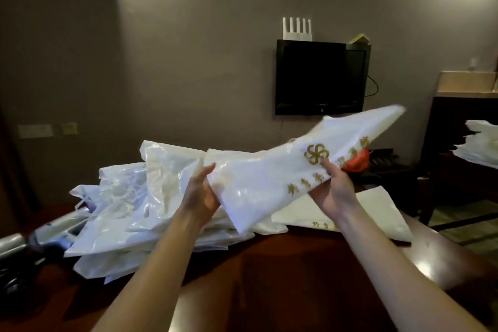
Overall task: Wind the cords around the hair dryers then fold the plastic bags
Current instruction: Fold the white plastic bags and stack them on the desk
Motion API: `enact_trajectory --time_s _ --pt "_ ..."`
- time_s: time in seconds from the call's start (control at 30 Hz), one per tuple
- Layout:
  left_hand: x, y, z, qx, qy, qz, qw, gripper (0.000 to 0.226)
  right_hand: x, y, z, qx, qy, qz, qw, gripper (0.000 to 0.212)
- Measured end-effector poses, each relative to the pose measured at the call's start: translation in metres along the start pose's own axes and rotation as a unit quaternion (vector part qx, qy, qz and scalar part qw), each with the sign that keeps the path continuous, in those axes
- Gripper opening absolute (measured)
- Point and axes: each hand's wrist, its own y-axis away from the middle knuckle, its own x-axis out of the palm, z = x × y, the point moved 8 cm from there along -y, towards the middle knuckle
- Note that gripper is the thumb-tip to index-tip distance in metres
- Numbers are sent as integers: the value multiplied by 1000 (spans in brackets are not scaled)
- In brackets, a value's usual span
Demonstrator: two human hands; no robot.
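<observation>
A white plastic bag [272,170] with a gold logo and gold lettering hangs in the air above the table, its far end blurred and pointing up to the right. My left hand [200,191] grips its left edge, fingers behind the plastic. My right hand [335,186] pinches its lower right edge just under the logo. A heap of crumpled white plastic bags [126,202] lies on the dark wooden table [283,272] to the left. One flat white bag [377,213] lies on the table under my right hand. Silvery hair dryers [40,234] with dark cords lie at the far left.
A black TV [320,78] hangs on the grey wall, with a white router above it. A dark cabinet [458,143] stands at the right with more white bags [479,148] stacked on it. Something red-orange [357,163] shows behind the held bag.
</observation>
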Motion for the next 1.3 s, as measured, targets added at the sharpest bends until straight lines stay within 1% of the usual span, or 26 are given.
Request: enact_trajectory --time_s 0.07,0.1,0.13,0.17,0.2,0.27,0.3,0.37,0.4,0.43,0.47,0.5,0.53,0.57,0.6,0.67,0.7,0.73,0.8,0.83,0.93,1.0,1.07,1.1,1.17,1.3 --pt "-28 2 6 -9 31 -31 999 45 -26 -1 -34 49 -10 -16 999 29" --pt "-42 5 13 -19 28 -48 998 40 -42 0 -51 79 1 -28 996 30" --pt "-58 5 21 -31 0 -68 997 27 -61 4 -67 111 31 -49 992 31" --pt "-74 8 30 -44 -49 -97 993 17 -82 8 -79 137 85 -79 984 26" --pt "-88 9 40 -60 -107 -116 986 27 -102 11 -87 153 133 -111 973 18" --pt "-104 13 67 -113 -172 -115 972 58 -141 7 -91 149 202 -187 950 13" --pt "-105 16 81 -137 -180 -103 969 66 -156 1 -88 135 242 -219 936 18" --pt "-101 18 105 -168 -175 -105 964 60 -164 -13 -74 86 338 -240 906 31" --pt "-99 14 117 -171 -161 -116 965 54 -159 -19 -62 47 406 -241 880 39" --pt "-96 7 129 -167 -143 -139 966 53 -152 -25 -48 5 492 -241 837 52" --pt "-90 2 140 -163 -132 -151 966 55 -140 -27 -35 -29 583 -233 778 66" --pt "-83 0 152 -163 -131 -168 963 55 -128 -27 -27 -48 670 -216 709 74" --pt "-76 0 163 -168 -138 -185 958 55 -115 -26 -26 -54 738 -185 647 74" --pt "-69 3 175 -177 -146 -194 954 56 -108 -27 -31 -40 789 -141 597 69" --pt "-61 7 189 -186 -151 -191 952 57 -101 -24 -42 -20 820 -94 564 63" --pt "-47 15 210 -208 -159 -167 951 59 -108 -15 -77 35 840 -1 541 57" --pt "-39 20 213 -214 -170 -151 950 53 -116 -6 -96 66 840 42 537 57" --pt "-33 22 215 -216 -193 -131 948 46 -125 4 -113 95 845 77 521 57" --pt "-28 24 209 -223 -264 -81 935 36 -146 19 -131 134 866 109 469 58" --pt "-31 25 201 -223 -306 -66 923 34 -153 21 -131 141 871 109 458 58" --pt "-57 21 158 -173 -420 -54 889 19 -147 16 -122 145 867 111 463 57" --pt "-82 28 115 -134 -479 -52 866 4 -115 9 -117 78 856 103 500 46" --pt "-116 42 66 -102 -548 -63 828 8 -64 10 -124 -23 826 118 551 31" --pt "-136 51 43 -95 -577 -81 807 10 -36 14 -133 -62 807 138 570 24" --pt "-183 76 -4 -94 -620 -132 768 11 25 29 -161 -119 776 191 589 14" --pt "-270 134 -88 -97 -689 -243 675 15 130 63 -245 -158 731 305 590 9"
